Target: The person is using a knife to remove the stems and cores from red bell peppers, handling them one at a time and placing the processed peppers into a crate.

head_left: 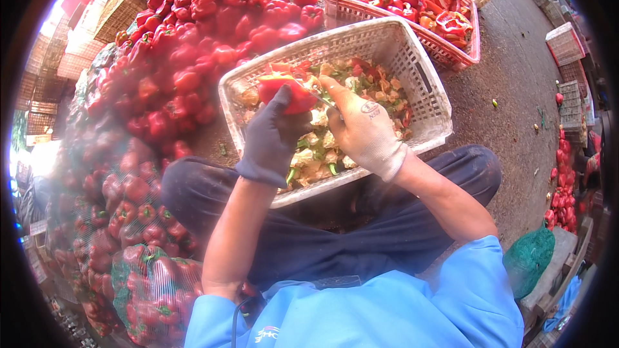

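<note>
Over the white perforated plastic crate (pixel 418 78), the dark-gloved left hand (pixel 271 135) grips a glossy red pepper (pixel 296 95); the pale-gloved right hand (pixel 366 122) closes round what seems a thin metal blade (pixel 320 98); smooth skin could let it slip leftward.

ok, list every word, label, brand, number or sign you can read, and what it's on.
Right glove: small dark print on the back; I don't copy out printed words.
Blue shirt: small pale lettering low on its left side in the picture; likewise not copied.
Far-right crates: any text too small to read.
Nothing else legible.
</note>
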The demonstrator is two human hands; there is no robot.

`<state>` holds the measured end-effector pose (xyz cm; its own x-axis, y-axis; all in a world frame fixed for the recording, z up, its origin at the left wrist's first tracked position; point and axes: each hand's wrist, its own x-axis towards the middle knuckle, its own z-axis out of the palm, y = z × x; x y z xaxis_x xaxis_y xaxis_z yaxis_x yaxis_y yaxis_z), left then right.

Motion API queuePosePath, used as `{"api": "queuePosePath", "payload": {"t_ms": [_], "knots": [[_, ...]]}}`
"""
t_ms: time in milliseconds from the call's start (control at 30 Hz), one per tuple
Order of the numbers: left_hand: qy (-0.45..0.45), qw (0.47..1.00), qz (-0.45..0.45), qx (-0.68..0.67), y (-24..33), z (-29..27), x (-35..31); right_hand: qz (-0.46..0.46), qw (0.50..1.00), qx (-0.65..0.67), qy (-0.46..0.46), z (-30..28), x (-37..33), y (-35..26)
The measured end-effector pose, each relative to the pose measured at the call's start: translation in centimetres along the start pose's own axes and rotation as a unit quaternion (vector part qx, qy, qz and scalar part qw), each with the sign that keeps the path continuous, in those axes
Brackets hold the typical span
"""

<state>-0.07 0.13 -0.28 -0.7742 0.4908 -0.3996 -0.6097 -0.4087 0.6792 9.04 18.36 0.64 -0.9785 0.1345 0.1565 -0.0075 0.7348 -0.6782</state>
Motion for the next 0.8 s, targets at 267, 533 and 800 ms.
{"api": "queuePosePath", "payload": {"t_ms": [267, 533, 800], "knots": [[0.010, 0.995, 0.061, 0.081, -0.5, 0.6, -0.2, 0.012, 0.999, -0.034, -0.016, 1.3, 0.5, 0.7], [0.018, 0.987, 0.107, 0.119, -0.9, 1.9, -0.9, -0.027, 0.997, 0.008, 0.069, 2.9, 1.5, 1.4], [-0.040, 0.988, 0.129, -0.068, 1.6, 0.1, -0.5, 0.062, 0.990, -0.119, -0.037, 3.1, -0.4, 8.5]]}}
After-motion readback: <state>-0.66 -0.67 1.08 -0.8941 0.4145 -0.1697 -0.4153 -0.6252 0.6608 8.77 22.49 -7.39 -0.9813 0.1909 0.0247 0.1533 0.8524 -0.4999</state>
